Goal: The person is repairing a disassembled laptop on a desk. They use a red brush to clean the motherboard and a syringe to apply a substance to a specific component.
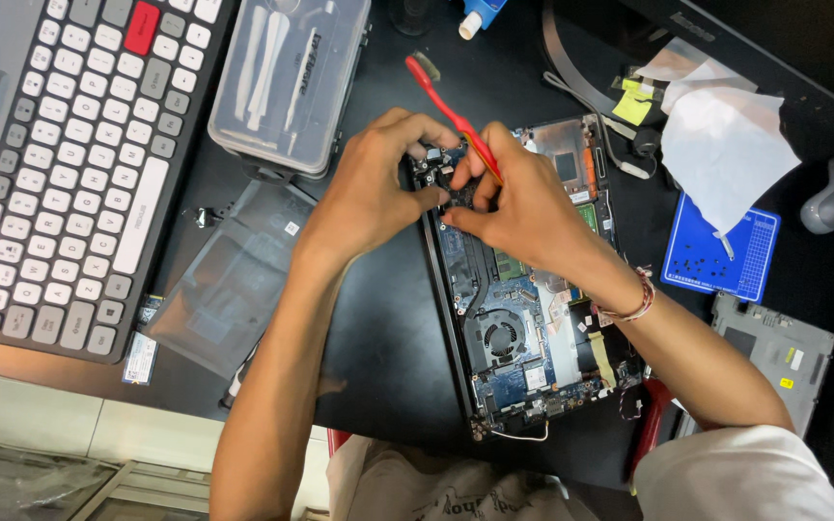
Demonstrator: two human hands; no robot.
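At the far left lay a keyboard (79, 154), and right of it a clear tool box (291, 82) and an empty plastic bag (234, 275), all apart from the work. The left hand (374, 188) had its fingers pinched together on a small part at the far end of the open laptop (523, 309), which lay in the middle of the black mat. The right hand (523, 207) touched the same place, with fingers closed around a red brush (451, 111). Pressing too hard there could probably bend a connector or scratch the board. The fan (501, 338) sat nearer, uncovered. On the right, the blue screw mat (721, 256) held tiny screws; a sleeve could easily scatter them.
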